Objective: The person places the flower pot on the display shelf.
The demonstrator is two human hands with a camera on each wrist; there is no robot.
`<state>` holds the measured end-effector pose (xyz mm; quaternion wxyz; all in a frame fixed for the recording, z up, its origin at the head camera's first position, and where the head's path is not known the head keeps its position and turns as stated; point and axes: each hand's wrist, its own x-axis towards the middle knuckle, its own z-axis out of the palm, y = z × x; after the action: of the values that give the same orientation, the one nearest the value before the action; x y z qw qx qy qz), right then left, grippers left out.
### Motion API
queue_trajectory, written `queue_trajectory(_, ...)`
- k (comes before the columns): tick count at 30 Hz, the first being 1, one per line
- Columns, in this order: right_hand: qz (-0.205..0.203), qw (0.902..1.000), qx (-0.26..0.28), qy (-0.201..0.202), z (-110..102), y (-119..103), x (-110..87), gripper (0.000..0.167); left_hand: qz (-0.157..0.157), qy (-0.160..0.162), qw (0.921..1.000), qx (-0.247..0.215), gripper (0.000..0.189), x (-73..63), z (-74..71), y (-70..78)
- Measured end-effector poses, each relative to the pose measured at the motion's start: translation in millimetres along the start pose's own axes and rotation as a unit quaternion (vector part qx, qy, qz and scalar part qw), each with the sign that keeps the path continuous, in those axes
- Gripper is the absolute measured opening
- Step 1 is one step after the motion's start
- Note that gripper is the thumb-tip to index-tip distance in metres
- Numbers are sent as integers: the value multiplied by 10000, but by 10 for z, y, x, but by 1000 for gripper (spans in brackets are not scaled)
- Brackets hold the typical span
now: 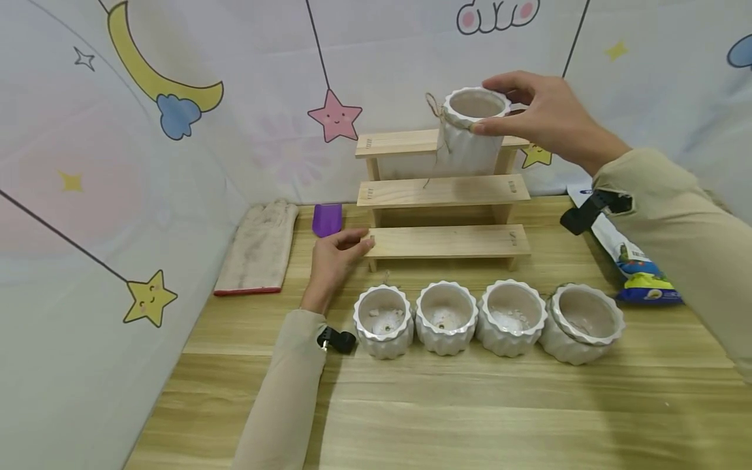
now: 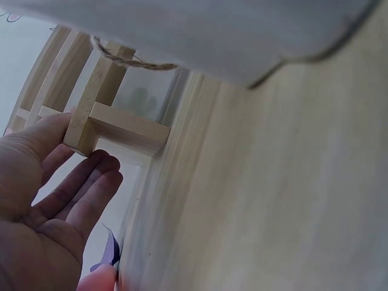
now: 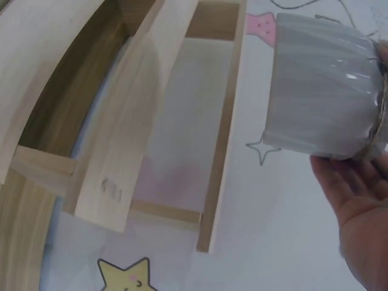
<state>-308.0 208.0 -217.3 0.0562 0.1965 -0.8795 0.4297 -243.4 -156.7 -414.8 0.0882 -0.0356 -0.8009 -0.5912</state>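
My right hand [image 1: 543,111] grips a white fluted flower pot [image 1: 470,147] by its rim, with twine tied round its neck. The right wrist view shows this pot [image 3: 327,85] held up off the boards, its base free. Below and behind it stands a three-tier wooden plant stand [image 1: 446,241]. At the stand's left side, my left hand [image 1: 331,264] pinches the end of the lowest tier; in the left wrist view its thumb and fingers meet the board's corner [image 2: 80,130]. Several similar white pots [image 1: 384,346] stand in a row before the stand.
A cloth glove [image 1: 258,248] with a red hem lies at the back left, beside a purple scoop [image 1: 327,219]. On the right lies a printed plastic bag [image 1: 646,287], partly hidden by the right arm. A patterned cloth [image 1: 264,78] hangs behind the wooden table [image 1: 470,418].
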Motion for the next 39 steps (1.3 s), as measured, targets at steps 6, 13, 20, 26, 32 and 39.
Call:
queue_trajectory(6, 32, 10000, 78, 0, 112, -56, 188, 80, -101, -13, 9999, 0, 29, -2, -12, -22)
queue_trajectory(13, 38, 9995, 285, -90, 253, -128, 409, 83, -98, -24, 9999, -57, 30, 7, -6, -46)
queue_trajectory(20, 122, 9988, 473, -88, 427, -230, 605, 84, -141, -27, 9999, -76, 32, 9, 1, -24)
queue_trajectory(26, 125, 9977, 661, -73, 582, -275, 744, 86, -123, -9, 9999, -4, 30, 16, -15, -39)
queue_trajectory(32, 136, 9977, 665, -35, 725, -304, 863, 88, -148, 43, 9999, 2, 29, 6, -31, -39)
queue_trajectory(39, 217, 9985, 508, 7, 821, -321, 951, 90, -149, 12, 9999, 32, 31, 1, -26, -36)
